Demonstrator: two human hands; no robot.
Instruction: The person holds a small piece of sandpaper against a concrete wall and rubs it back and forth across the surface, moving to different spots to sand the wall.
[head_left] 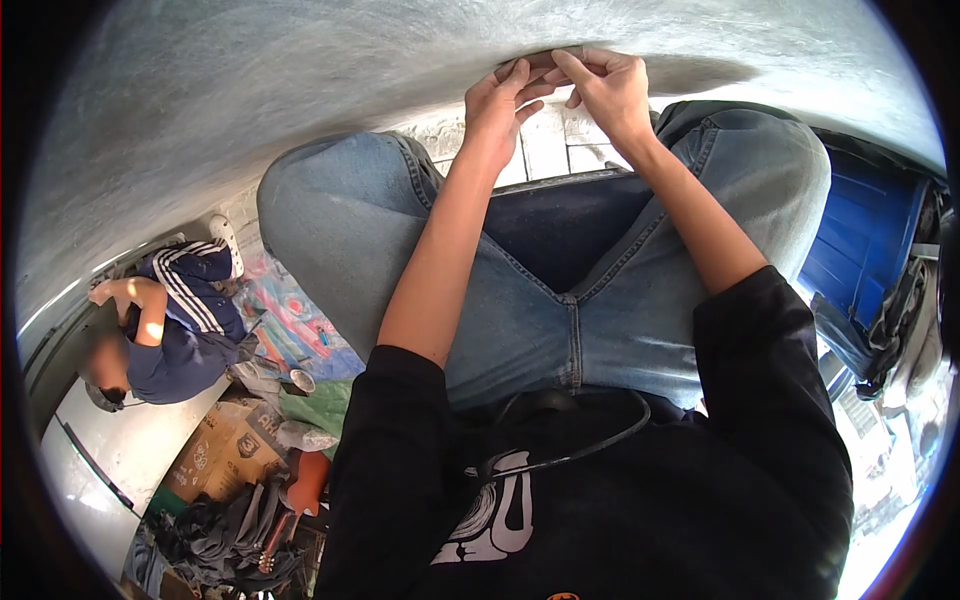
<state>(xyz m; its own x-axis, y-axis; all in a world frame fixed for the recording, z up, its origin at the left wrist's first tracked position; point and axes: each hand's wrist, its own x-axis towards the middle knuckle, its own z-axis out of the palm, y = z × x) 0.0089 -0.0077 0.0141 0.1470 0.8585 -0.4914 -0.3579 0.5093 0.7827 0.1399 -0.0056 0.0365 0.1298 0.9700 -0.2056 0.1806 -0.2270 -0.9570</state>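
My left hand and my right hand are close together, just under a large curved grey panel. Between them is a thin brownish piece, partly in shadow; its kind cannot be made out. The left thumb and fingers close on its left end. On the right, my thumb and forefinger pinch near its other end. The fingers' undersides and the far side of the piece are hidden. Both forearms reach forward over my knees in blue jeans.
A dark blue seat shows between my legs. On the left another person works at the panel's lower edge. Near them lie a cardboard box, dark cloths and an orange object. A blue bin stands right.
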